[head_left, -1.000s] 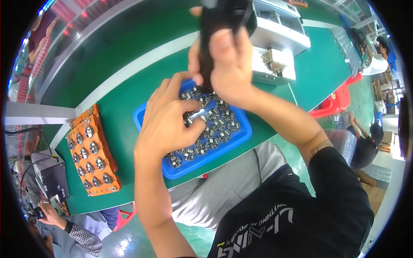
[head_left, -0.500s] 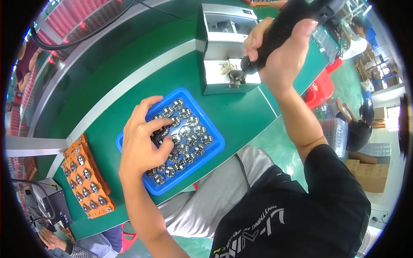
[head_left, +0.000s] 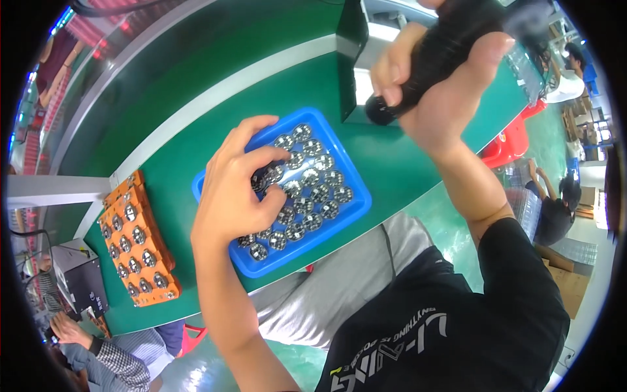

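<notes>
Right hand [head_left: 447,108], in the head view, is closed around a black tool [head_left: 450,55], raised above the green table [head_left: 405,166]. Left hand [head_left: 236,179] is over the blue tray [head_left: 307,242], its fingers bent among round parts [head_left: 304,206] lying inside; whether it grips one, I cannot tell. An orange rack [head_left: 157,238] lies further left.

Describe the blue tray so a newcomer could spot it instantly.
On the green table, find the person's left hand. Partly beneath it, right of the orange fixture, lies the rimmed tray holding round parts. Both tray and fixture bear parts, but only the tray is blue.
</notes>
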Available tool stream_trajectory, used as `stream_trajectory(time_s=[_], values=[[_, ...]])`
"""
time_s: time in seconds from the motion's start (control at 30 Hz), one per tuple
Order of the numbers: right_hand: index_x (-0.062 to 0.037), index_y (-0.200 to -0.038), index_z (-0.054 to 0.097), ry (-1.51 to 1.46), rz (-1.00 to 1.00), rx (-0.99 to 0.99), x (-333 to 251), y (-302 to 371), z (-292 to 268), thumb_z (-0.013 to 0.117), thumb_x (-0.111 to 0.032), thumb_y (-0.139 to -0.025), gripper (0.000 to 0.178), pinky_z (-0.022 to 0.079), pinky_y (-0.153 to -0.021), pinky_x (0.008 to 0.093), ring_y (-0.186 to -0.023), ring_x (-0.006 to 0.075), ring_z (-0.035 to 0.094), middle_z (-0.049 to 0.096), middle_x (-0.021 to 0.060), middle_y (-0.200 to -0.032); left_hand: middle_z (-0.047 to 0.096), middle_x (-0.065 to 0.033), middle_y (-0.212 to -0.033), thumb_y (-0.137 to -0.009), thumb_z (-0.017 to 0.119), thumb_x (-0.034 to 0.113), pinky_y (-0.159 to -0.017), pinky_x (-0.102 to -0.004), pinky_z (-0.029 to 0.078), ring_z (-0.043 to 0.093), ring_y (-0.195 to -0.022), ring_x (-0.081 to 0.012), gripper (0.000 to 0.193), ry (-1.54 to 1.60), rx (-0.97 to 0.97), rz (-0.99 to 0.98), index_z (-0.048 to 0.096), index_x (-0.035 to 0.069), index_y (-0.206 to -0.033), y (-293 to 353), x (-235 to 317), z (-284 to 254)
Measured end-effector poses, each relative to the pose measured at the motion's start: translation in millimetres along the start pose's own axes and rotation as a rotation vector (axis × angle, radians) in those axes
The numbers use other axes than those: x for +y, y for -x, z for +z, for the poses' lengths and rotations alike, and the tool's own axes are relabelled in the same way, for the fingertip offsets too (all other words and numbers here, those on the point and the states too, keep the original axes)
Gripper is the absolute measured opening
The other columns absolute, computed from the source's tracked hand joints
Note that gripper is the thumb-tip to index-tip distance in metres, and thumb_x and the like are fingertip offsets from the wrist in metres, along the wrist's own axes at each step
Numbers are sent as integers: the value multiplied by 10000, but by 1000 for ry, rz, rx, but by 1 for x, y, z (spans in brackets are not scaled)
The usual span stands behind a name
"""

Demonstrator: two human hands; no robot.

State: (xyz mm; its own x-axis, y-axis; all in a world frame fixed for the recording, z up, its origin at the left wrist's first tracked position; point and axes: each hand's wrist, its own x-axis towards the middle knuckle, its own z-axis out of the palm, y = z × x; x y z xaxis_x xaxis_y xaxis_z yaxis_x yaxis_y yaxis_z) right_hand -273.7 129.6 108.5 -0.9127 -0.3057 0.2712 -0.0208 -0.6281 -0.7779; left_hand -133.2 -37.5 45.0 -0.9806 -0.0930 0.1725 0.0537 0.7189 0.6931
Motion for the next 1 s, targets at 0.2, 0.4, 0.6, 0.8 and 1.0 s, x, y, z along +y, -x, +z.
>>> stream_trajectory(time_s=[0.2,0.4,0.6,0.8,1.0], values=[[-6,-1282,501,-12,-111,-391,63,0,-6,540,-461,-1078,500,400,-438,252,-455,116,529,607,112,-641,599,-175,-1386,-581,643,28,-1037,-443,500,608,-1247,-400,433,-8,1,13,749,-12,-999,1,-3,0],[-9,-1268,498,-99,-103,-464,90,8,-2,573,-398,-1075,441,404,-438,252,-474,115,540,596,97,-681,618,-176,-1335,-582,654,58,-960,-435,518,632,-1105,-382,370,25,57,38,782,-21,-920,1,-5,2],[-13,-1347,394,250,-45,-491,74,17,6,417,-762,-984,832,428,-469,272,-475,141,523,584,99,-652,628,-170,-1313,-578,651,54,-947,-434,521,632,-1086,-379,373,17,81,57,782,-22,-919,2,-4,2],[25,-1295,401,137,31,-565,80,23,10,571,-694,-963,810,430,-470,273,-491,129,518,589,88,-653,643,-137,-1243,-573,677,73,-908,-433,516,624,-1031,-363,322,-3,58,45,773,-12,-869,3,-5,4],[35,-1312,429,140,-20,-654,80,19,8,553,-641,-1002,754,433,-515,253,-515,111,527,603,92,-677,639,-119,-1145,-576,697,84,-906,-437,490,601,-1000,-336,235,-23,49,-28,733,-24,-781,0,1,7]])
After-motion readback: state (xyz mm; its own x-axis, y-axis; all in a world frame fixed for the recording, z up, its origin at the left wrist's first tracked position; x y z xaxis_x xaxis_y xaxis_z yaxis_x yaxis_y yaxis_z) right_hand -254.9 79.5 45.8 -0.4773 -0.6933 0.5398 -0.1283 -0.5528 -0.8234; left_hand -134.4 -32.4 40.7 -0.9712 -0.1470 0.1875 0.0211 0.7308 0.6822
